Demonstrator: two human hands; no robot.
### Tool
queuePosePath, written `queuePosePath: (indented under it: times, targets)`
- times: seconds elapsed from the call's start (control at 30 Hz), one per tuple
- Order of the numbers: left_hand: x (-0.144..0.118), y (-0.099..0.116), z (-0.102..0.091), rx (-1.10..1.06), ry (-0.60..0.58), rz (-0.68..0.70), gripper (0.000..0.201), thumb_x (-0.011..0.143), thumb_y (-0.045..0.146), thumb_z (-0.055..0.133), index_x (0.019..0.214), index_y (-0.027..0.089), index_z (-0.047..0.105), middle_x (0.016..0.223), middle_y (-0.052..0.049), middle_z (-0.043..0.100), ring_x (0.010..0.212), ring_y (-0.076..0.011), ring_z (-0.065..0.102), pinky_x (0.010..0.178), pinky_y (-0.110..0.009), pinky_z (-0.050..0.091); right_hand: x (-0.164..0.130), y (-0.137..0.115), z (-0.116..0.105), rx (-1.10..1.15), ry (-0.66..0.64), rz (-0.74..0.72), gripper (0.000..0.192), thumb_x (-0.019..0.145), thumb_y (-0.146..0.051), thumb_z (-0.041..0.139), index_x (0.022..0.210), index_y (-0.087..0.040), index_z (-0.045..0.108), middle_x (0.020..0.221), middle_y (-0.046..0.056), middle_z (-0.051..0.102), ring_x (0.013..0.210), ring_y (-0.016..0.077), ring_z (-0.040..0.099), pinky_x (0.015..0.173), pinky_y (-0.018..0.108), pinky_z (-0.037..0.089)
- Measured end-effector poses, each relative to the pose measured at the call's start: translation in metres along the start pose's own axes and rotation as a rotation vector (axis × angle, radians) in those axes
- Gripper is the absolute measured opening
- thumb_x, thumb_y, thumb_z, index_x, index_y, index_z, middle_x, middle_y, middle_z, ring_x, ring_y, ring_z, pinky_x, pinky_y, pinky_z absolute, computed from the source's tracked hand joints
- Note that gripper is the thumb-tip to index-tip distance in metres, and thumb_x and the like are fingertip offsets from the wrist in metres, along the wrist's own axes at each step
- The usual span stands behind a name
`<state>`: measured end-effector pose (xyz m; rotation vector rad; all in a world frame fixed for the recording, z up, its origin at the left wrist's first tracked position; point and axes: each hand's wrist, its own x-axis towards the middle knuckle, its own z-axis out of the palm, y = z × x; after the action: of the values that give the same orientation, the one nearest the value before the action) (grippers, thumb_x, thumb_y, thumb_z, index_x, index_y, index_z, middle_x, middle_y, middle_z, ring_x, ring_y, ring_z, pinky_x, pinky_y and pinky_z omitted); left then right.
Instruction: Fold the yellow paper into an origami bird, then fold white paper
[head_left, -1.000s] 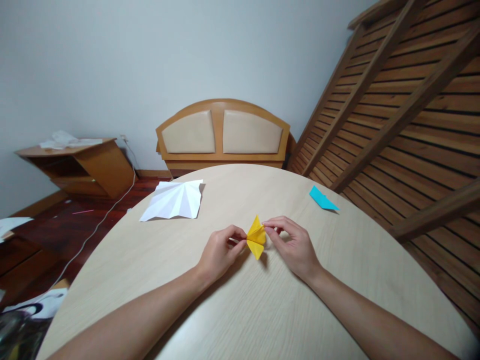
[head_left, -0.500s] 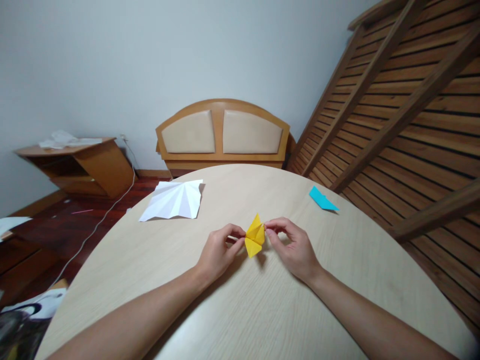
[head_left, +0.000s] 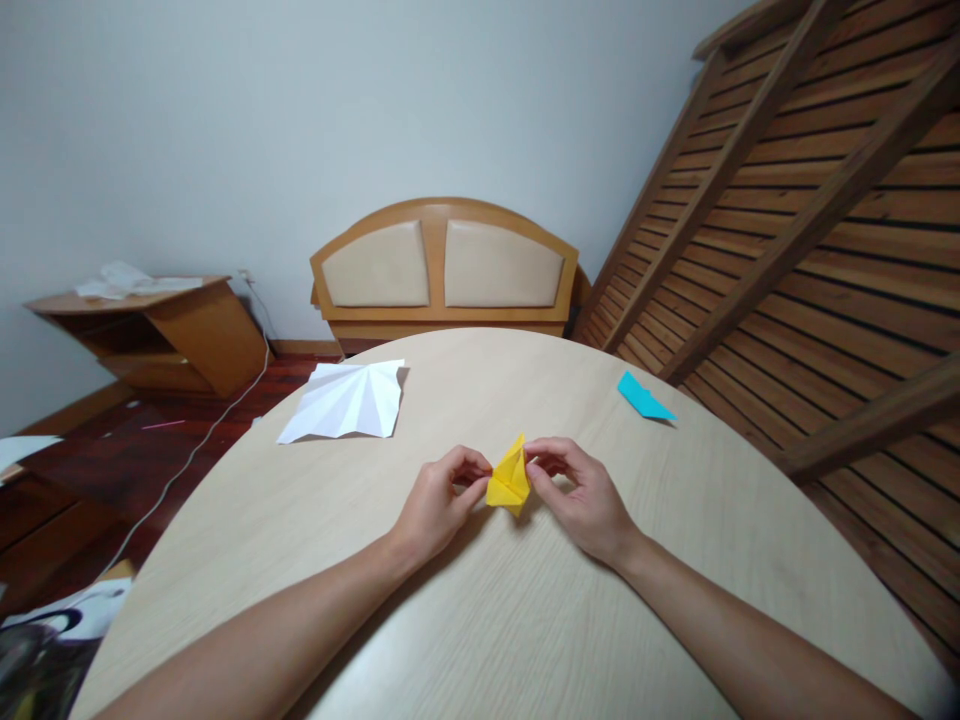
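A small folded yellow paper [head_left: 509, 482], with pointed flaps and creases, is held between both hands just over the round table [head_left: 480, 610]. My left hand [head_left: 441, 500] pinches its left edge between thumb and fingers. On the other side, my right hand [head_left: 585, 495] is closed on its right edge, thumb and index finger together. The paper's upper flap points up and slightly right. A creased white sheet [head_left: 349, 402] lies beyond my left hand. Past my right hand rests a folded blue paper [head_left: 645, 398].
Behind the table stands a wooden headboard [head_left: 445, 212] with two cream panels. Slatted wooden boards [head_left: 810, 240] lean along the right. At the left are a low cabinet [head_left: 199, 340] and a white cable [head_left: 214, 430] trailing across the dark red floor.
The yellow paper has turned and changed shape between my fingers; its lower point is now blunter and wider. My right hand has shifted slightly left, closer to my left hand.
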<state>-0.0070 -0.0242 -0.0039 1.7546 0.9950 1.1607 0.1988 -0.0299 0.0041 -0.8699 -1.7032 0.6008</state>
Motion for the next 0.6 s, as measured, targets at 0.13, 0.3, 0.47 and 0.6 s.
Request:
queuePosePath:
  times: [0.13, 0.3, 0.47, 0.6]
  targets:
    - [-0.0006, -0.0015, 0.0005, -0.027, -0.007, -0.007, 0.008, 0.087, 0.021, 0.064, 0.093, 0.017, 0.063, 0.087, -0.004, 0.072, 0.08, -0.0153, 0.07, 0.075, -0.028, 0.056, 0.0003, 0.0009, -0.0028, -0.023, -0.031, -0.02, 0.024, 0.091, -0.016, 0.062, 0.111, -0.028, 0.066, 0.103, 0.003, 0.07, 0.079, 0.0148, 0.067, 0.064, 0.027, 0.057]
    - [-0.0013, -0.0019, 0.0015, -0.074, -0.022, -0.033, 0.01, 0.087, 0.021, 0.065, 0.094, 0.017, 0.061, 0.088, -0.004, 0.073, 0.083, -0.0157, 0.072, 0.076, -0.028, 0.057, 0.0023, 0.0016, -0.0045, -0.069, -0.043, -0.1, 0.025, 0.09, -0.011, 0.061, 0.109, -0.027, 0.065, 0.096, 0.002, 0.069, 0.081, 0.0154, 0.066, 0.068, 0.029, 0.055]
    - [-0.0008, -0.0012, 0.0024, -0.125, -0.017, -0.082, 0.013, 0.084, 0.021, 0.067, 0.095, 0.017, 0.059, 0.088, -0.004, 0.074, 0.085, -0.0166, 0.073, 0.076, -0.028, 0.057, 0.0038, 0.0042, -0.0053, -0.107, -0.027, -0.136, 0.024, 0.089, -0.009, 0.061, 0.105, -0.026, 0.063, 0.095, 0.001, 0.07, 0.084, 0.0162, 0.067, 0.069, 0.029, 0.054]
    - [-0.0006, 0.0005, 0.003, -0.154, -0.03, -0.12, 0.015, 0.085, 0.022, 0.067, 0.096, 0.017, 0.059, 0.087, -0.005, 0.074, 0.085, -0.0171, 0.073, 0.076, -0.029, 0.057, 0.0043, 0.005, -0.0067, -0.107, -0.034, -0.149, 0.024, 0.088, -0.009, 0.06, 0.105, -0.026, 0.061, 0.095, 0.001, 0.07, 0.084, 0.0162, 0.067, 0.069, 0.029, 0.054]
